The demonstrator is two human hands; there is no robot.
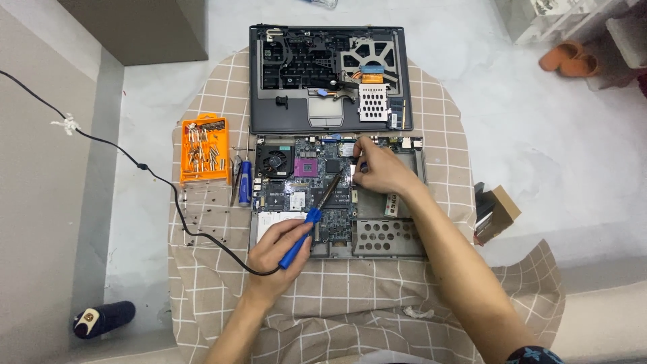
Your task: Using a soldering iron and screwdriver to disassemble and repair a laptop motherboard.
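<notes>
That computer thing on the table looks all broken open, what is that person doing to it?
A person has a laptop taken apart on a checked cloth. The left hand holds a blue soldering iron with its tip down on the bare circuit board. The right hand pinches something small on the board; it is too small to make out. The laptop's top shell lies above, and an orange case of screwdriver bits and a blue screwdriver sit to the left.
</notes>
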